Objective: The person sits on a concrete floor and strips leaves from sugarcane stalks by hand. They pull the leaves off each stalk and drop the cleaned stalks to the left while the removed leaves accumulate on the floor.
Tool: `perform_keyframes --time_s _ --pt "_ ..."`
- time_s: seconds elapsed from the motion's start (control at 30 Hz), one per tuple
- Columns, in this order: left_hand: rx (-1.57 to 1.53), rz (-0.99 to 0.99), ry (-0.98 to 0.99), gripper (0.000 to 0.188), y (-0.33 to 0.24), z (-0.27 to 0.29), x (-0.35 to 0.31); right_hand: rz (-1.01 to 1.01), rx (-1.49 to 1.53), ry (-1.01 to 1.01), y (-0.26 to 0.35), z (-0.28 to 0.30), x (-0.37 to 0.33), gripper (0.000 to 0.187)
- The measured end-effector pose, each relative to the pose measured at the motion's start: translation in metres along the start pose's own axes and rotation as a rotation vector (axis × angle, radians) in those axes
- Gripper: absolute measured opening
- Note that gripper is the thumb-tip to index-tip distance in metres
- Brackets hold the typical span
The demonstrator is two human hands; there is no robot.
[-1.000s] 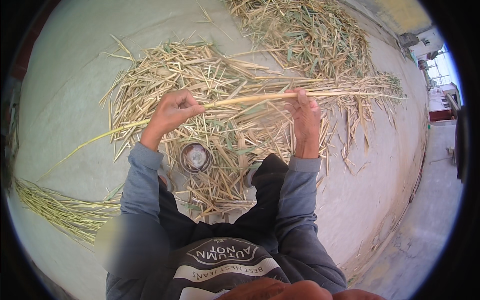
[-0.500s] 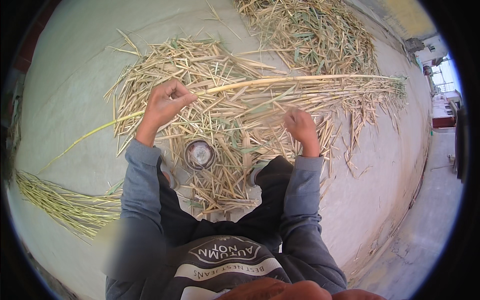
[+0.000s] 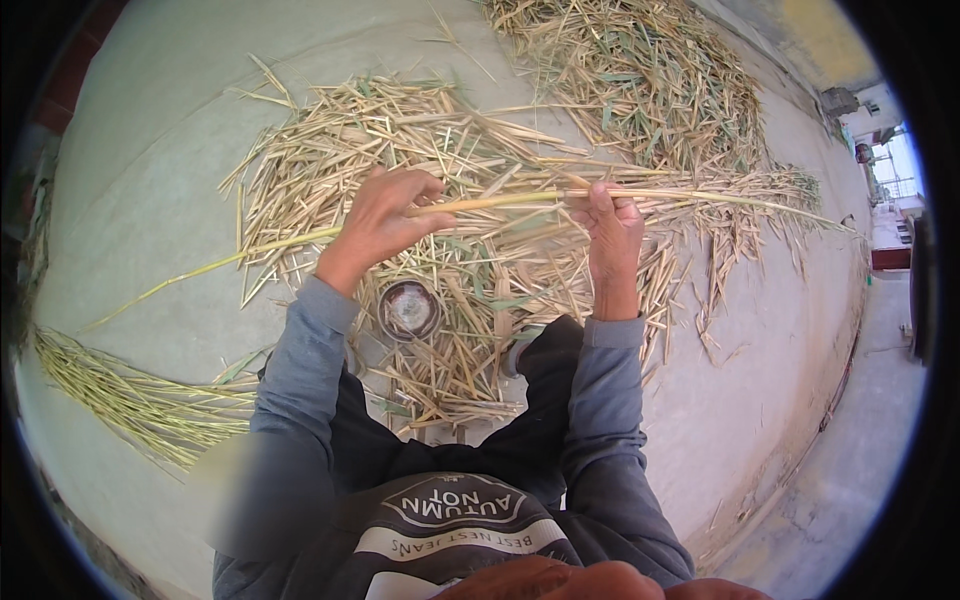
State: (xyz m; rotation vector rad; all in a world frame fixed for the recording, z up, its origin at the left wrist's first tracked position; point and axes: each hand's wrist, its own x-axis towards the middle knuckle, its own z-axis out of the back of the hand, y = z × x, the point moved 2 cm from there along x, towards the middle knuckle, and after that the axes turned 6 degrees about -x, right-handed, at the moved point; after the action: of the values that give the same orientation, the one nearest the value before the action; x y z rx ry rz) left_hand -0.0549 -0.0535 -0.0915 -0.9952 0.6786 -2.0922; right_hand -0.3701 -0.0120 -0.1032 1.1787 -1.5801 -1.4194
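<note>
A long reed stalk (image 3: 520, 198) runs crosswise in front of me, green toward its left end and straw-yellow toward its right. My left hand (image 3: 385, 217) is closed around it left of the middle, thumb pointing right. Farther right, my right hand (image 3: 612, 228) pinches the stalk between thumb and fingers, palm side partly facing me. By the right fingertips a strip of dry leaf sheath (image 3: 576, 182) sticks up from the stalk. Beneath both hands lies a wide spread of dry peeled sheaths (image 3: 350, 130).
Between my feet stands a round dark-rimmed bowl (image 3: 383, 318) with a pale inside. A bundle of green stalks (image 3: 130, 400) lies at the left on the concrete floor (image 3: 170, 170). A larger heap of leaves and sheaths (image 3: 660, 80) is at the far right, near a wall base.
My right hand, apart from the stalk and blurred before, now grips it. The stalk's right part has dropped nearer to me. My left hand has shifted right and toward me.
</note>
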Motion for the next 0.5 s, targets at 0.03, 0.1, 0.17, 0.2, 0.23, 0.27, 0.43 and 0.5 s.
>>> perform_keyframes --time_s 0.03,0.1,0.17,0.2,0.23,0.27,0.43,0.5 --pt "0.005 -0.010 0.002 0.031 -0.004 -0.011 0.001 0.008 -0.045 0.030 -0.001 -0.004 -0.003 0.034" --pt "0.008 -0.031 0.010 0.030 -0.012 -0.028 -0.001 0.012 -0.045 0.007 -0.003 -0.009 -0.009 0.034" --pt "0.029 -0.056 -0.041 0.027 -0.015 -0.033 -0.003 0.029 -0.050 -0.016 -0.001 -0.011 -0.011 0.035" --pt "0.038 -0.074 -0.068 0.025 -0.015 -0.033 -0.005 0.041 -0.057 -0.028 0.001 -0.011 -0.011 0.035" --pt "0.011 -0.080 -0.087 0.022 -0.015 -0.031 -0.006 0.053 -0.067 -0.057 0.002 -0.011 -0.011 0.035" --pt "-0.015 -0.032 -0.091 0.021 -0.013 -0.031 -0.008 0.030 -0.067 -0.038 0.003 -0.012 -0.011 0.034" --pt "-0.053 0.153 -0.105 0.011 -0.011 -0.035 -0.013 -0.014 -0.048 -0.030 -0.004 -0.014 -0.012 0.031" --pt "-0.295 0.319 -0.110 0.012 -0.007 -0.031 -0.010 -0.071 -0.039 -0.014 -0.010 -0.011 -0.012 0.030"
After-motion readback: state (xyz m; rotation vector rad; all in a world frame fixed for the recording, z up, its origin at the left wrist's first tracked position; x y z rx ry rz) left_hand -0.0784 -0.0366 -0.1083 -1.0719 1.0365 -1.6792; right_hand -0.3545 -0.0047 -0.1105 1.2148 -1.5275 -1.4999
